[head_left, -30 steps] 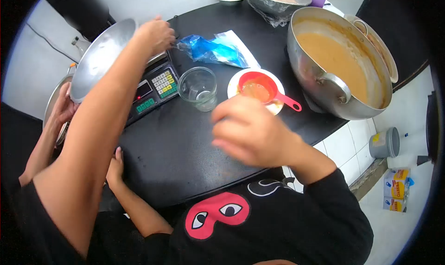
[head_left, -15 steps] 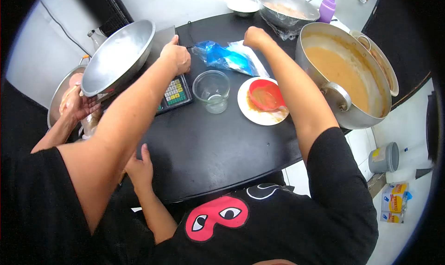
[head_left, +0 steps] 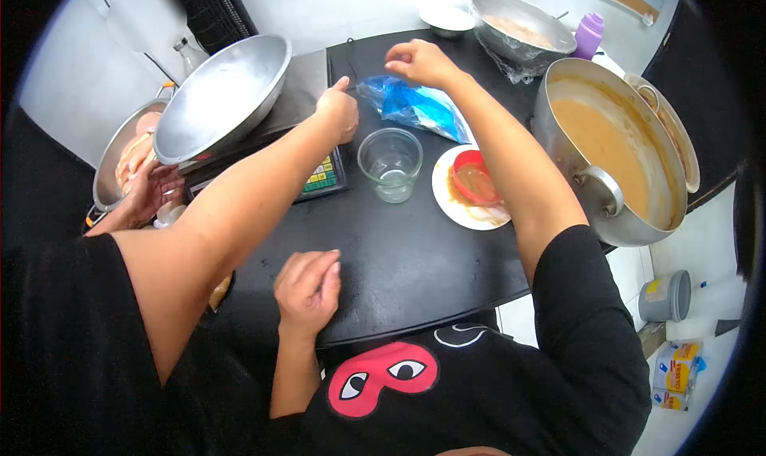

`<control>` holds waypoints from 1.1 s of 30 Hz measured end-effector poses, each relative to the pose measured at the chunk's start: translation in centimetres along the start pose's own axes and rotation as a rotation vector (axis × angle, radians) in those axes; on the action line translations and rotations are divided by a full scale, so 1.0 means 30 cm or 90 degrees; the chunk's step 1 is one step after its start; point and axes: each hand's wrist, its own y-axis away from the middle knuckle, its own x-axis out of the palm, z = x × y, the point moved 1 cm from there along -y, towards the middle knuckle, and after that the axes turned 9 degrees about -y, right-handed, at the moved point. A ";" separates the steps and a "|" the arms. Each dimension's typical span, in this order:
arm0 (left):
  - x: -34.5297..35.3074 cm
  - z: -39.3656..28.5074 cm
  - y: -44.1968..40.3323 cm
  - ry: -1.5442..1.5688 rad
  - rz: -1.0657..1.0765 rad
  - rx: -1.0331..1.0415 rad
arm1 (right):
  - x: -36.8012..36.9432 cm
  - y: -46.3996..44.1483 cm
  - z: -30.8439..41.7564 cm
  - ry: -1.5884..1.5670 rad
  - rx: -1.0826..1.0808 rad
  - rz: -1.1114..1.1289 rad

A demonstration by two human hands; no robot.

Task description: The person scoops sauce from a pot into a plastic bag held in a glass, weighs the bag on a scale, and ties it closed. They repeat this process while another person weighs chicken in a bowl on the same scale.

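Note:
My left hand (head_left: 307,292) hovers over the near table edge, fingers loosely bent, thumb apart, holding nothing. My right hand (head_left: 421,63) is above the far part of the table, fingers curved with a gap to the thumb, no object between them. Just below it lies a blue plastic bag (head_left: 415,105). A clear glass bowl (head_left: 391,165) stands mid-table. Beside it, a white plate (head_left: 447,201) carries a red bowl (head_left: 476,181) smeared with brown sauce, partly hidden by my right forearm.
A co-worker's arm (head_left: 247,193) reaches across from the left, by a tilted metal bowl (head_left: 223,97) and a scale (head_left: 323,177). The co-worker's other hand (head_left: 152,193) is at raw meat (head_left: 136,157). A large sauce pot (head_left: 550,137) stands right.
My left hand has risen and moved right, its fingers bending. My right hand has shifted left, its fingers loosening. The view has shifted slightly.

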 end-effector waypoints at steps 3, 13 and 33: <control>0.042 -0.048 -0.054 0.065 0.005 0.049 | 0.036 0.014 0.027 0.086 -0.144 0.083; 0.056 -0.031 -0.036 0.093 0.019 0.018 | 0.034 0.012 0.022 0.504 0.107 0.338; 0.076 -0.003 -0.062 0.134 0.043 -0.013 | -0.284 -0.139 0.013 0.321 -0.175 -0.220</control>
